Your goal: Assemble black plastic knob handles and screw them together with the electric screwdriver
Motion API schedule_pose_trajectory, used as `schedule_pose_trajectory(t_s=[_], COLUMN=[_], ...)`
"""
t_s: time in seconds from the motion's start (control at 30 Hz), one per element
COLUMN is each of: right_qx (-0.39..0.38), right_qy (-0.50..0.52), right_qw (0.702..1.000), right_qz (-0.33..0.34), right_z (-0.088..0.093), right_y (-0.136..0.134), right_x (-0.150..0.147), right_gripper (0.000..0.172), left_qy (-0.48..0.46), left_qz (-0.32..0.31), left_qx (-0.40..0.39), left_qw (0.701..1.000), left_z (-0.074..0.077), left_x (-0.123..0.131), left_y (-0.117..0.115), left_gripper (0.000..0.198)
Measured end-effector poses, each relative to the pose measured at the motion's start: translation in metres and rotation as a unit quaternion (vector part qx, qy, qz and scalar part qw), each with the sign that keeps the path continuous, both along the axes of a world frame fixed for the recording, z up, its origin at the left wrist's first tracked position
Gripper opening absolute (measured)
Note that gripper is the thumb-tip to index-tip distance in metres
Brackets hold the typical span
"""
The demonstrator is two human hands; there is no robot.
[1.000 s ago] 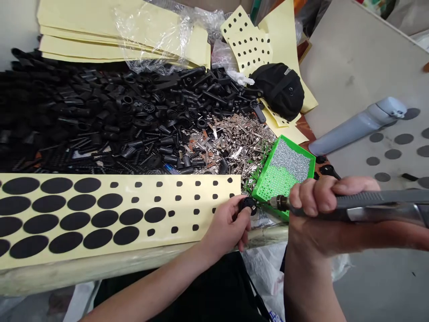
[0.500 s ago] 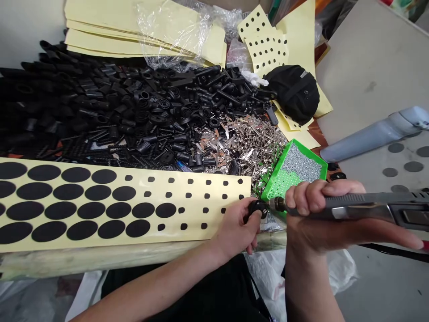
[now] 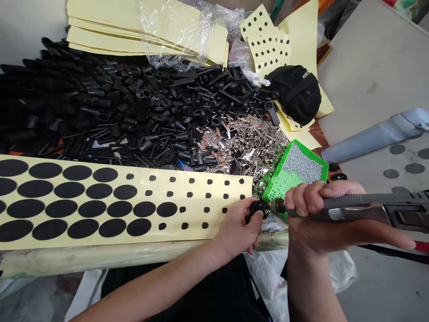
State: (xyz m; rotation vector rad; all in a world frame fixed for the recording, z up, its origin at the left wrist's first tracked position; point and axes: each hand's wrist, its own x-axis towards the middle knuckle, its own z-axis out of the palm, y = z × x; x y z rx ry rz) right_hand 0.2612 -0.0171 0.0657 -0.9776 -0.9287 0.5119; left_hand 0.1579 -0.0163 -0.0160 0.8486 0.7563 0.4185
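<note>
My left hand [image 3: 239, 223] is closed around a small black plastic part [image 3: 257, 209] at the table's front edge; my fingers hide much of it. My right hand [image 3: 311, 210] grips a grey electric screwdriver [image 3: 362, 206], held level with its tip pointing left. The chuck [image 3: 277, 205] meets the black part, and any screw between them is too small to make out. Just behind the tool lies a green tray [image 3: 273, 183] with many small silver screws [image 3: 303, 163]. Beside my left hand is a yellow backing sheet [image 3: 197, 203] with black oval stickers [image 3: 107, 209].
Behind the sheet are heaped black plastic parts [image 3: 134, 103] and thin metal pieces [image 3: 248, 138]. A black cap-like bundle [image 3: 296, 94] rests on yellow sheets at the back right. A grey-blue tube [image 3: 372, 136] juts in from the right. Stacked yellow sheets [image 3: 107, 27] lie at the back.
Both hands stay nearly in place, with the screwdriver tip still at the black part. The whole view has shifted very slightly.
</note>
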Motion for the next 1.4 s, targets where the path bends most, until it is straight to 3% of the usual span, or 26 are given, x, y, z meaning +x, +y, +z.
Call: schedule_pose_trajectory(t_s=[0.23,0.57,0.63,0.77,0.9,1.0,1.13,1.27,1.4], right_qx=[-0.002,-0.004,-0.010,-0.030,-0.050,-0.075,-0.084,0.021,0.020], right_qy=[0.001,-0.022,-0.020,-0.025,-0.027,0.042,0.118,0.012,-0.061], right_qw=[1.000,0.997,0.998,0.998,0.990,0.986,0.984,0.994,0.989], right_qz=[0.010,0.077,0.055,-0.057,-0.131,-0.140,-0.099,-0.110,-0.134], right_z=[-0.005,-0.012,-0.012,-0.014,-0.017,-0.014,0.001,0.014,0.000], right_y=[-0.002,-0.002,0.000,0.004,0.010,0.014,0.009,-0.004,-0.014], right_x=[-0.001,-0.004,-0.009,-0.022,-0.025,-0.016,-0.002,0.004,0.021], right_gripper=[0.053,0.029,0.026,0.018,0.027,0.040,0.053,0.051,0.045], left_qy=[0.008,0.036,0.041,0.047,0.052,0.052,0.022,-0.061,-0.158], left_qz=[0.006,0.030,0.040,0.052,0.039,0.018,0.003,0.008,0.004], left_qx=[0.012,0.107,0.123,0.137,0.131,0.108,0.060,0.024,0.010], left_qw=[1.000,0.993,0.991,0.988,0.989,0.993,0.998,0.998,0.987], left_z=[0.000,0.002,0.001,-0.002,-0.003,0.000,0.003,0.006,0.014], left_x=[0.000,0.000,0.000,0.000,0.000,-0.001,-0.002,-0.003,-0.006], left_y=[-0.003,-0.004,-0.003,-0.004,-0.004,-0.004,-0.002,0.000,0.000], left_gripper=[0.022,0.010,0.010,0.013,0.019,0.024,0.029,0.031,0.035])
